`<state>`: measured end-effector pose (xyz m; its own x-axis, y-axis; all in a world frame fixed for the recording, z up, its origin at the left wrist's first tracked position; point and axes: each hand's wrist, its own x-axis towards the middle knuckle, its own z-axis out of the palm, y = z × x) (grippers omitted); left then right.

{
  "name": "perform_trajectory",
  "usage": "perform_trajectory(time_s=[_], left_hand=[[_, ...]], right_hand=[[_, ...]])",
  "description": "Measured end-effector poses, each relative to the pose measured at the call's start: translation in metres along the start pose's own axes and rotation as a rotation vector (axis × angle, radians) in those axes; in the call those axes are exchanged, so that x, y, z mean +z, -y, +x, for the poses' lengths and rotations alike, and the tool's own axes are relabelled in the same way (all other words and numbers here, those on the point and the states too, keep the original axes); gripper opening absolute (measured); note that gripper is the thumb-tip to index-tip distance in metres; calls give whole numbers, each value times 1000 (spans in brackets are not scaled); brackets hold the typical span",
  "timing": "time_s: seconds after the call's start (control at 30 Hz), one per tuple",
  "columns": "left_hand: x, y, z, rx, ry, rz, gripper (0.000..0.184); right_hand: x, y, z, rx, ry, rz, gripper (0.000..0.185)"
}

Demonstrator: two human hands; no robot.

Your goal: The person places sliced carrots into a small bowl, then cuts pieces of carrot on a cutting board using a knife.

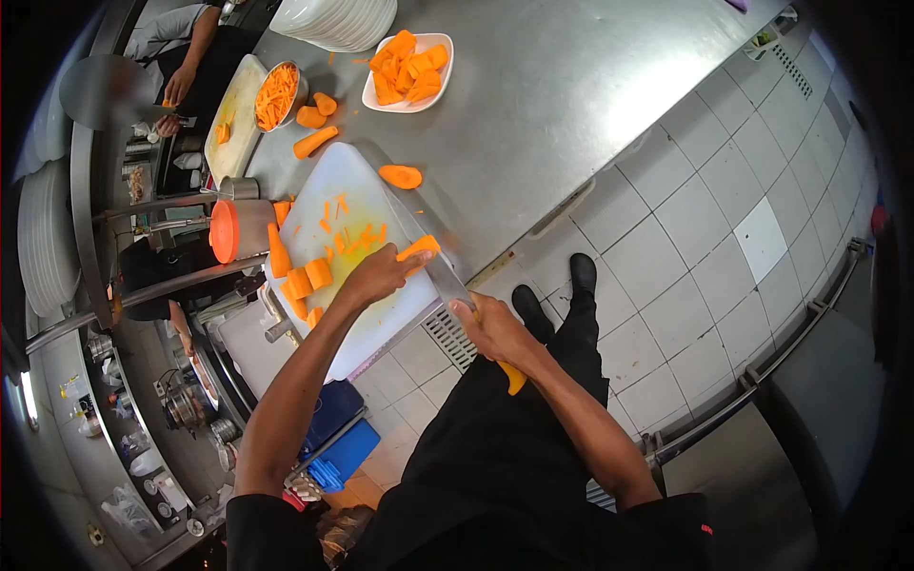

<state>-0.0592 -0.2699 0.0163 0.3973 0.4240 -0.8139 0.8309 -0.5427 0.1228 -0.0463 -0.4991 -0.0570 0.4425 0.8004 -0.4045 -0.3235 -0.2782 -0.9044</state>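
Left hand (376, 276): closed on a carrot piece (417, 249), near 3 o'clock on the white cutting board (347, 176); fingertips are best tucked back from the edge.
Right hand (490, 326): wrapped around the yellow-handled knife (445, 279) near the blade's heel; a firm, relaxed grip should suit.
Blade: points toward 11 o'clock, beside the carrot piece; contact is hard to tell.
Board position: working inward, toward 9 o'clock, would probably steady cuts.
Carrot chunks (309, 276): at 8 o'clock, best left outside the blade's path.
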Motion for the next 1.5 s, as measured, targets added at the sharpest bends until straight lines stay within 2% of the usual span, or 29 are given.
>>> perform_trajectory(time_s=[0.13, 0.2, 0.3, 0.37, 0.53, 0.7, 1.0, 1.07, 1.33, 1.4, 1.5], left_hand=[[-1, -5, -8, -40, 39, -63, 76], [2, 11, -2, -20, 63, -274, 70], [9, 10, -10, 3, 2, -396, 61], [9, 5, -14, -24, -8, -382, 59], [13, 2, -17, -64, -96, -343, 53], [4, -3, -16, -68, 10, -309, 54], [-1, -5, -15, -66, 69, -294, 55], [-2, -3, -14, -65, 72, -286, 56], [0, -1, -11, -53, 61, -255, 59], [0, -3, -11, -60, 44, -241, 54], [1, 2, -7, -64, 46, -256, 54]], right_hand=[[-18, 15, -2, 111, 98, -8, 45], [-19, 12, -2, 85, 77, -27, 45], [-15, 4, 1, -1, 7, -25, 46], [-17, 7, -1, 111, 89, -13, 46], [-14, 8, -24, 86, 63, 21, 44], [-20, 7, -40, 191, 129, 25, 44], [-12, 4, -18, 177, 128, 37, 44], [-6, -3, -17, 50, 64, 23, 47], [6, 3, -11, 101, 34, -14, 46], [12, -1, -9, 113, 36, -29, 47], [17, -11, -6, 16, -78, -35, 47]])
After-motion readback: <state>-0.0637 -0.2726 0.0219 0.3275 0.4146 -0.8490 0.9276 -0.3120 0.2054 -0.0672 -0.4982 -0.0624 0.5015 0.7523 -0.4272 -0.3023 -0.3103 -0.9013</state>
